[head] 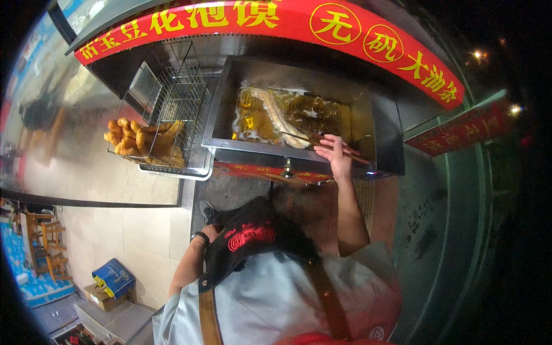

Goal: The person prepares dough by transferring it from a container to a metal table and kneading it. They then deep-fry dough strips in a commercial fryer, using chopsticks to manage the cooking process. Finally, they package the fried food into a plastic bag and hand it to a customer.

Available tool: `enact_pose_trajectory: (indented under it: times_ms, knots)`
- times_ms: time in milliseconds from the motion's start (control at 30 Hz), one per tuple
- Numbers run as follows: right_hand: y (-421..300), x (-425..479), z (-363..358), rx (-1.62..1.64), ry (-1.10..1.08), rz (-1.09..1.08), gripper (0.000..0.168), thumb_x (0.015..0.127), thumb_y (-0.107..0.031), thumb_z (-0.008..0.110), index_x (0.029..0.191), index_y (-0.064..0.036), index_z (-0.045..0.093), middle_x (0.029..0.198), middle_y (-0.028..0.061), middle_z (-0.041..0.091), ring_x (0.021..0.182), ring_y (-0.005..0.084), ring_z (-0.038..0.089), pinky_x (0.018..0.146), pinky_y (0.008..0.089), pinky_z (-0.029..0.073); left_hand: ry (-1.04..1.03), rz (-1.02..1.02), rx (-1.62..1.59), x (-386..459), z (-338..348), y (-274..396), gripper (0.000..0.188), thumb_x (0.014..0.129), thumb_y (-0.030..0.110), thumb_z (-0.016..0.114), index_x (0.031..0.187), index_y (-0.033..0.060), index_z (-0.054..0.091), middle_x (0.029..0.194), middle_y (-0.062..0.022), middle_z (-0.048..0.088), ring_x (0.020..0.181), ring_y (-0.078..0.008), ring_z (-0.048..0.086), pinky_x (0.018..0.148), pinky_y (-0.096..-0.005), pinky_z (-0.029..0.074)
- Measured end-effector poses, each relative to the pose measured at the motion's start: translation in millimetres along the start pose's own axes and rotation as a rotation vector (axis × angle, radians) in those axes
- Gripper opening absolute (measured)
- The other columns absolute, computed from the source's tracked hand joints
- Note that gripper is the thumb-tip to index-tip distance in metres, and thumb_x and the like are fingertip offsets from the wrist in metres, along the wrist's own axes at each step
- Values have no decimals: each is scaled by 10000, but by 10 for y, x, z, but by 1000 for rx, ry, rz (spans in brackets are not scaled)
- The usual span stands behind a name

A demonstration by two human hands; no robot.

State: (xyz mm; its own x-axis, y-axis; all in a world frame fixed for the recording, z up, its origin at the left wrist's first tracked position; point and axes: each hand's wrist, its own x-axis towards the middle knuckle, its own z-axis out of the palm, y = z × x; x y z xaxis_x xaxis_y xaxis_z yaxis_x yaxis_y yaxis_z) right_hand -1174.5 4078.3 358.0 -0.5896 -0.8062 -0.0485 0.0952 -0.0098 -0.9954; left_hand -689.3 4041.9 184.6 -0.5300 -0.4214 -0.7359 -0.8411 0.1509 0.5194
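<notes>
My right hand (335, 157) holds a pair of long wooden chopsticks (357, 158) over the front rim of a steel deep fryer (263, 148). Their tips reach the near end of a long, pale strip of dough (276, 114), which lies aslant in the bubbling golden oil (334, 114). Whether the tips pinch the dough or only touch it, I cannot tell. Down at my side, my left hand (211, 233) rests by the black apron (276, 215) with red embroidery; the cloth hides its fingers.
Left of the fryer, a wire rack (185, 99) holds several browned fried dough sticks (142, 140) above a metal tray (200, 174). A worktop (86, 172) extends further left. Red banners with yellow writing (293, 21) run along the stall. A blue bag (113, 278) sits on a cardboard box (103, 297).
</notes>
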Motion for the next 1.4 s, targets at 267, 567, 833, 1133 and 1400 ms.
enact_pose_trajectory:
  times_ms: [267, 567, 833, 1133, 1400]
  knots:
    - [-57, 63, -252, 69, 140, -99, 491, 1052, -401, 346, 1253, 19, 499, 1147, 219, 588, 973, 346, 680, 839, 419, 574, 13, 80, -104, 136, 140, -261, 584, 876, 523, 566, 1264, 91, 622, 1260, -178, 620, 1190, -329, 581, 996, -370, 451]
    - [202, 22, -216, -8, 41, -59, 572, 1048, -450, 313, 1285, 42, 483, 1186, 250, 579, 909, 336, 693, 797, 360, 577, -7, 22, -17, 110, 78, -126, 586, 849, 524, 584, 1229, 83, 645, 1244, -189, 623, 1185, -357, 574, 983, -398, 461]
    - [43, 67, -448, 119, 264, -113, 482, 1055, -390, 343, 1192, 27, 544, 1121, 208, 609, 881, 311, 702, 751, 353, 579, -7, 50, 76, 72, 94, -128, 554, 878, 507, 544, 1249, 105, 631, 1271, -207, 594, 1192, -377, 558, 981, -407, 462]
    - [183, 58, -276, -78, 87, -93, 555, 1049, -440, 314, 1236, 44, 512, 1160, 228, 599, 859, 283, 705, 721, 351, 580, -14, 73, 8, 189, 68, -180, 615, 861, 531, 560, 1260, 67, 619, 1267, -194, 614, 1199, -334, 573, 1011, -359, 436]
    - [40, 133, -671, 83, 340, -60, 560, 1036, -472, 344, 1210, 27, 529, 1112, 239, 632, 884, 311, 710, 765, 373, 596, -15, 35, -4, 128, 20, -53, 614, 866, 510, 553, 1305, 82, 584, 1284, -192, 603, 1201, -346, 565, 1019, -370, 430]
